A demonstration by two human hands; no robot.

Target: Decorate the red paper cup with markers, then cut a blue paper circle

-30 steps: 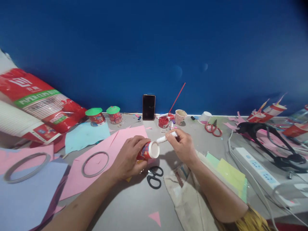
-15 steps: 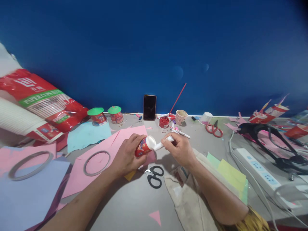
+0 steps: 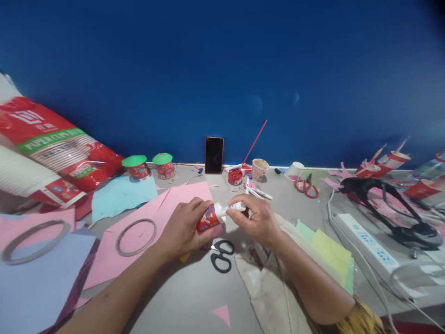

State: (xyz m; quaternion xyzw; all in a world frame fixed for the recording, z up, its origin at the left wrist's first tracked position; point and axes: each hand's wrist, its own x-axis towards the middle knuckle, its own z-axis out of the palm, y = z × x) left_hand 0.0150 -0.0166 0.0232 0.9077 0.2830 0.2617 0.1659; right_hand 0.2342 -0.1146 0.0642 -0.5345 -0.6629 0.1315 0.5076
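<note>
My left hand [image 3: 182, 227] is wrapped round a small red paper cup [image 3: 207, 218], held on its side with the white base pointing right. My right hand [image 3: 255, 218] pinches a white glue tube [image 3: 233, 207] whose tip touches the cup's base. Both hands hover just above the grey table [image 3: 181, 297], over the edge of a pink paper sheet [image 3: 167, 204]. Black scissors [image 3: 221, 255] lie right below the hands.
Two green-lidded cups [image 3: 137, 167] and a phone [image 3: 214, 154] stand by the blue wall. A red cup pack [image 3: 52, 148] lies left, a power strip [image 3: 368, 243] and cables right, red scissors [image 3: 306, 185] behind, and a cloth bag [image 3: 274, 283] under my right forearm.
The cup has turned so its white base faces more to the right and lower. My right hand has brought the glue tube down from above the rim onto the base.
</note>
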